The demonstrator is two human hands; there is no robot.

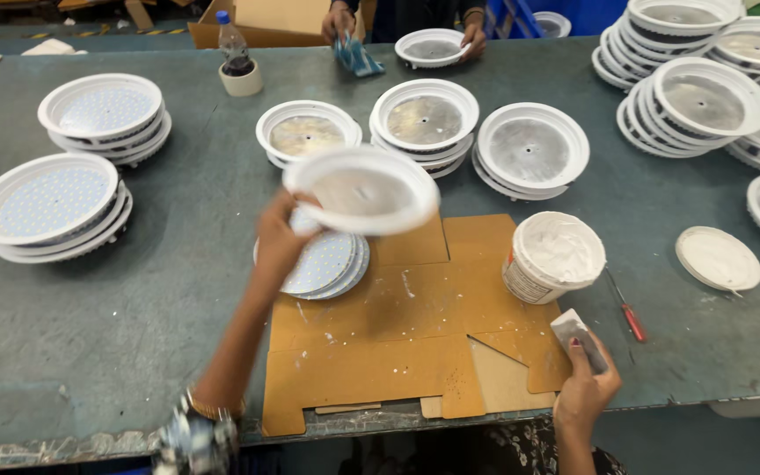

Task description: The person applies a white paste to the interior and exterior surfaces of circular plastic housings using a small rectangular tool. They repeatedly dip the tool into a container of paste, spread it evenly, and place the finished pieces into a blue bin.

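My left hand (281,236) grips the rim of a round white lamp housing (362,188), blurred and lifted above the flattened cardboard sheet (398,334). Under that hand lies a small stack of round LED boards (327,264) dotted with tiny lights. My right hand (584,380) holds a small flat scraper smeared with white paste (573,332) near the table's front edge. A white tub full of white paste (554,257) stands on the cardboard's right part, just beyond my right hand.
Stacks of white housings fill the table: left (46,207), (103,114), middle (424,119), (531,149) and far right (705,101). The tub's lid (719,259) and a red-handled screwdriver (628,315) lie right. Across the table, another person's hands (338,21) wipe a housing (431,47). A bottle (236,48) stands nearby.
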